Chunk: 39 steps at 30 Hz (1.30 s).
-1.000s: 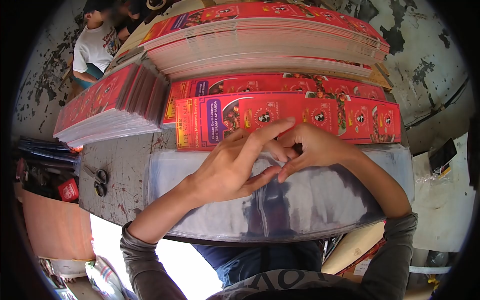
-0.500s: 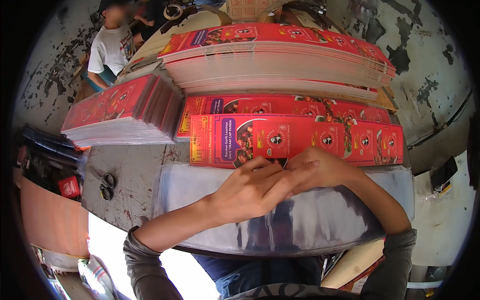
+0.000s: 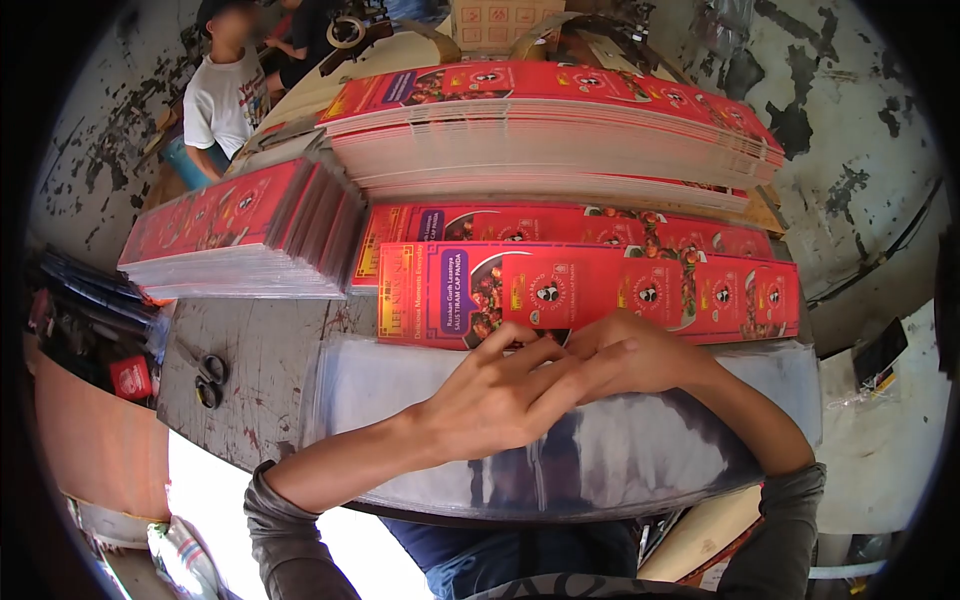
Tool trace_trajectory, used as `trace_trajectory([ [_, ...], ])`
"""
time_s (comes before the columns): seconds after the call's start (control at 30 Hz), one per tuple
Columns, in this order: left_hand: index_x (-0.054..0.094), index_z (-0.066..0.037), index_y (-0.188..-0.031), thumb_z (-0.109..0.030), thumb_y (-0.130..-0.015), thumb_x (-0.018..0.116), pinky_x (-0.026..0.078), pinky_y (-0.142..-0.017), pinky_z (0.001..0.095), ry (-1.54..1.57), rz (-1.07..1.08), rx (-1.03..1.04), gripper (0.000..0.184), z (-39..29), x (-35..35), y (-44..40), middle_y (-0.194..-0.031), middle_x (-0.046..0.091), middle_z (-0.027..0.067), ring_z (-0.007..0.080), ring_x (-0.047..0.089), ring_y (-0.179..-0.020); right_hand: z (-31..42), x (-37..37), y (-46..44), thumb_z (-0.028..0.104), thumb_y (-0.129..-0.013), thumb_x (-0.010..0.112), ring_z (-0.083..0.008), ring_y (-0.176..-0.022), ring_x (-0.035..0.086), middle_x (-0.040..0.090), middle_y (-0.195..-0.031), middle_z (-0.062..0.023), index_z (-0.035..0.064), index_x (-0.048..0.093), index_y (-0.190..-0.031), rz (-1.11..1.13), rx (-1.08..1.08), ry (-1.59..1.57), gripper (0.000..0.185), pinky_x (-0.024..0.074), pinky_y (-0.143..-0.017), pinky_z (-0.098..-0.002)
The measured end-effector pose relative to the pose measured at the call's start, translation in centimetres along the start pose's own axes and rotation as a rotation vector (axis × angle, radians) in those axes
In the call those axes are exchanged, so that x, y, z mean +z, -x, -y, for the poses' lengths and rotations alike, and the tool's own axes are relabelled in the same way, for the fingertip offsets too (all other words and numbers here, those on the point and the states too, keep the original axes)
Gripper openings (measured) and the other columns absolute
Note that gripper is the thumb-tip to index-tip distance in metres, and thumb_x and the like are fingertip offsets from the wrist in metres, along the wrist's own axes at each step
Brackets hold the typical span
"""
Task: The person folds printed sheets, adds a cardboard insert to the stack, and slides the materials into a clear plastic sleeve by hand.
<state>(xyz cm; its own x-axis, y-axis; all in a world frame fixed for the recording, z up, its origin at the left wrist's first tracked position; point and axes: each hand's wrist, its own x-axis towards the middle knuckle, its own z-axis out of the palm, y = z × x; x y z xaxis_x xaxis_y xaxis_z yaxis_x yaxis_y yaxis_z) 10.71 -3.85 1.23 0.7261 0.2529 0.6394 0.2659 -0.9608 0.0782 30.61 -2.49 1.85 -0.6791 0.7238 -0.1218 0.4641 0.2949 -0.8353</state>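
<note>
Your left hand [image 3: 500, 393], visible fingers apart, overlaps your right hand [image 3: 640, 355], whose hidden fingers I can't read. Beyond glossy clear plastic sheets [image 3: 640, 445], the nearest long red printed strip [image 3: 600, 288] runs left-right, yellow end leftward.

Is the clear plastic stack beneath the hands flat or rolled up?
Flat: the clear plastic stack extends out to both sides beneath the left hand and right hand, with no roll visible.

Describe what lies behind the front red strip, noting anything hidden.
Behind the front red strip lies a second red strip, its far part visible; the tall stack stands beyond. Most of the second strip's near edge is covered, unseen.
</note>
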Motion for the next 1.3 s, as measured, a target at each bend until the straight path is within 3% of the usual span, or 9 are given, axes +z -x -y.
trace_trajectory([
  [0.13,0.046,0.001,-0.121,-0.001,-0.068,0.068,0.040,-0.068,0.0284,-0.005,-0.023,-0.030,0.057,-0.1,0.0,0.0,-0.084,0.063,0.0018,0.0155,0.060,-0.070,0.0,0.3,0.0,0.027,-0.065,0.076,-0.0149,-0.048,0.041,0.041,-0.051,-0.0023,0.0032,0.059,-0.068,-0.034,-0.012,0.050,0.030,0.0334,-0.048,-0.0323],
  [0.2,0.044,0.001,-0.122,0.003,-0.065,0.068,0.040,-0.068,0.0285,0.075,-0.067,-0.088,0.062,0.3,-0.3,-0.3,-0.084,0.062,0.0009,0.0154,0.060,-0.073,0.0,0.0,-0.1,0.032,-0.065,0.077,-0.0152,-0.046,0.035,0.032,-0.049,-0.0035,0.0020,0.045,-0.058,0.007,-0.087,0.192,0.045,0.0288,-0.046,-0.0335],
  [0.4,0.044,0.000,-0.118,0.008,-0.066,0.064,0.042,-0.069,0.0315,0.206,-0.119,-0.272,0.056,1.8,-0.9,0.1,-0.080,0.058,0.0051,0.0186,0.058,-0.072,-0.4,0.0,-0.1,0.038,-0.065,0.077,-0.0133,-0.046,0.028,0.028,-0.048,-0.0041,0.0056,0.029,-0.052,0.005,-0.094,0.098,0.059,0.0251,-0.044,-0.0327],
  [0.5,0.047,0.000,-0.111,0.007,-0.072,0.062,0.045,-0.066,0.0324,0.253,-0.104,-0.226,0.042,2.0,-1.0,0.2,-0.086,0.058,0.0101,0.0203,0.055,-0.064,-0.5,-0.1,0.0,0.039,-0.065,0.077,-0.0115,-0.046,0.027,0.026,-0.048,-0.0025,0.0058,0.029,-0.051,-0.002,-0.089,0.037,0.060,0.0235,-0.044,-0.0317],
  [0.67,0.050,-0.003,-0.108,0.001,-0.073,0.066,0.043,-0.064,0.0312,0.276,0.020,-0.203,0.039,1.4,-1.5,0.4,-0.089,0.062,0.0077,0.0195,0.058,-0.066,-0.7,0.1,0.0,0.037,-0.064,0.078,-0.0103,-0.046,0.026,0.026,-0.048,-0.0008,0.0060,0.028,-0.051,-0.025,-0.091,-0.015,0.061,0.0226,-0.044,-0.0310],
  [0.93,0.050,-0.006,-0.114,-0.004,-0.071,0.069,0.040,-0.066,0.0302,0.337,0.088,-0.176,0.047,0.6,-1.0,0.0,-0.085,0.064,0.0003,0.0159,0.061,-0.077,0.1,0.0,0.1,0.029,-0.064,0.079,-0.0085,-0.047,0.032,0.031,-0.048,0.0008,0.0025,0.056,-0.064,0.005,-0.016,-0.013,0.035,0.0262,-0.045,-0.0296],
  [1.17,0.046,-0.006,-0.120,-0.003,-0.070,0.069,0.040,-0.068,0.0296,0.353,0.130,-0.188,0.055,1.0,-0.6,0.0,-0.084,0.064,-0.0003,0.0156,0.061,-0.080,-0.3,0.2,0.1,0.020,-0.063,0.080,-0.0070,-0.048,0.032,0.036,-0.051,0.0034,0.0086,0.053,-0.067,-0.019,-0.030,0.019,0.029,0.0270,-0.045,-0.0270],
  [1.23,0.045,-0.006,-0.122,-0.003,-0.070,0.069,0.039,-0.069,0.0298,0.370,0.125,-0.177,0.058,0.9,-0.5,0.0,-0.084,0.064,-0.0002,0.0158,0.061,-0.080,-0.5,0.2,0.0,0.030,-0.063,0.079,-0.0109,-0.046,0.034,0.033,-0.047,0.0000,0.0027,0.050,-0.056,-0.012,-0.012,0.050,0.041,0.0272,-0.045,-0.0302],
  [1.3,0.038,-0.005,-0.126,-0.001,-0.067,0.071,0.037,-0.075,0.0319,0.363,0.085,-0.167,0.068,0.9,-0.3,0.0,-0.083,0.063,-0.0010,0.0161,0.062,-0.081,-1.5,0.6,-0.1,0.030,-0.062,0.080,-0.0114,-0.046,0.034,0.033,-0.047,-0.0003,0.0030,0.047,-0.055,-0.021,-0.029,0.028,0.043,0.0272,-0.045,-0.0303],
])
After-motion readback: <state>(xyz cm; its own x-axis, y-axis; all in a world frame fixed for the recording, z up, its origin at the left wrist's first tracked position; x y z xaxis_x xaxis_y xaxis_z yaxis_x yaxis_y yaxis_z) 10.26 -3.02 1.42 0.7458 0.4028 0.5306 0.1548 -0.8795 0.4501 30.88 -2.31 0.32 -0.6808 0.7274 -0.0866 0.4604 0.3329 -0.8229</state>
